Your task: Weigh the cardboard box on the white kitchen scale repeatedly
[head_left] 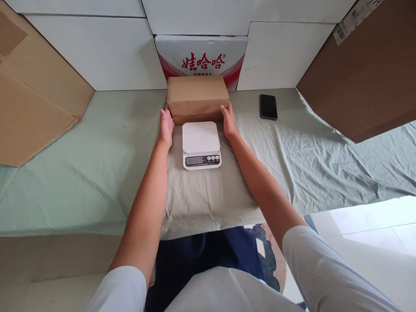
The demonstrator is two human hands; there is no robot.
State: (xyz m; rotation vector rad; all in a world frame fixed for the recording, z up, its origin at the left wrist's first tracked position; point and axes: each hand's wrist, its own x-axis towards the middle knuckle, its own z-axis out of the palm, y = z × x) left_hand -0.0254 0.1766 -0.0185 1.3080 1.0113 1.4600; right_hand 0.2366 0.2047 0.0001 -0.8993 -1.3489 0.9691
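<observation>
A brown cardboard box (pixel 197 97) rests on the cloth-covered table, just behind a white digital kitchen scale (pixel 200 144). My left hand (pixel 167 126) presses against the box's left end and my right hand (pixel 229 121) against its right end, so both hands hold it between them. The scale's platform is bare and its display and buttons face me.
A black phone (pixel 268 106) lies flat to the right of the box. Behind the box stands a white carton with red print (pixel 201 55) among plain white boxes. Large cardboard sheets lean at far left (pixel 35 91) and far right (pixel 360 73). The green cloth (pixel 97 164) covers the table.
</observation>
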